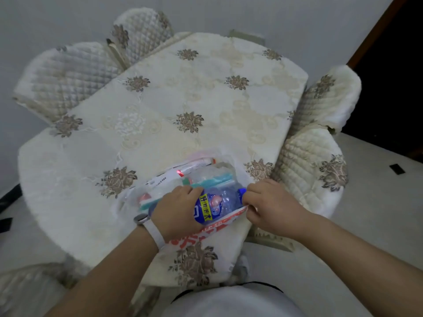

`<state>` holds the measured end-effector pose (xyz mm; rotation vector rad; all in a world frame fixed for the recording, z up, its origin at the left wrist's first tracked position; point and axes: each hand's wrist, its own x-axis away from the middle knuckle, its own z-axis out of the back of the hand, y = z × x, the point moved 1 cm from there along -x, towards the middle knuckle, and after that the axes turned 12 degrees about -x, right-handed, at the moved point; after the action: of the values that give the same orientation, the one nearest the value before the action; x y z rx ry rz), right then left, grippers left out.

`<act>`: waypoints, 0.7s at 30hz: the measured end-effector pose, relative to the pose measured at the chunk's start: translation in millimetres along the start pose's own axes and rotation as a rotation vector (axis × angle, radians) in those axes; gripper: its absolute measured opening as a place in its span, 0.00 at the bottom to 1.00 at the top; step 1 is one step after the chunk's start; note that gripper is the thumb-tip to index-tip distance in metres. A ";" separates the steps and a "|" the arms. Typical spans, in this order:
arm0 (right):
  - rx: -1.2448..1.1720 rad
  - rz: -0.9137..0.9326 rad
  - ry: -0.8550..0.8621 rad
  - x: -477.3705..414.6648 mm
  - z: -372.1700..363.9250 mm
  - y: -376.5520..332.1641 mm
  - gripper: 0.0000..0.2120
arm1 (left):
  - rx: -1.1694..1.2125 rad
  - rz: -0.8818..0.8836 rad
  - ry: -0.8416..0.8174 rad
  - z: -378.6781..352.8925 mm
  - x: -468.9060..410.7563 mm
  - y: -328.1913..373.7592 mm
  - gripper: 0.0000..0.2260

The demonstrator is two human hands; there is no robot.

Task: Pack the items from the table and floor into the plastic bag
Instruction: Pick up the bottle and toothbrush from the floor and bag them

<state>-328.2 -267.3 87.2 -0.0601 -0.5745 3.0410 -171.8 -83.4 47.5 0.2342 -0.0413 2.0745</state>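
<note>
A thin white plastic bag [206,234] with red print lies open on the near part of the table [183,99]. My left hand [174,211] grips a blue-labelled water bottle [215,204] lying on its side in the bag's mouth, its blue cap pointing right. My right hand [270,207] pinches the bag's rim beside the cap. Inside the bag lie several packets [183,177], white and teal, with a red-marked tube-like pack at the far side. What lies under the bottle is hidden.
The table wears a cream embroidered cloth with brown flower motifs. Quilted chairs stand around it: two at the far left [68,76], two at the right [320,145]. A small dark object [397,169] lies on the pale floor at the right.
</note>
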 end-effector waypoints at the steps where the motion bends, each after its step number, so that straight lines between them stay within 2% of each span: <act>1: -0.018 0.005 -0.007 -0.9 0.2 0.6 0.08 | -0.017 0.000 0.008 -3.7 3.0 1.4 0.39; 7: -0.048 -0.006 -0.087 -19.9 4.7 9.2 0.11 | 0.030 0.026 -0.016 -2.4 13.0 4.5 0.41; 12: -0.049 0.039 -0.096 -31.8 -3.2 12.4 0.06 | 0.124 0.088 0.003 2.0 25.4 -5.1 0.40; 17: -0.040 0.049 -0.030 -41.2 -12.0 8.5 0.11 | 0.209 0.130 0.079 0.5 42.3 -17.1 0.32; 21: -0.048 0.009 -0.053 -41.7 -11.7 0.1 0.13 | 0.210 0.113 0.126 -2.4 48.4 -21.9 0.28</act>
<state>-286.0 -265.3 77.5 0.0165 -0.6534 3.0462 -176.2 -30.6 52.6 0.2329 0.2467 2.2028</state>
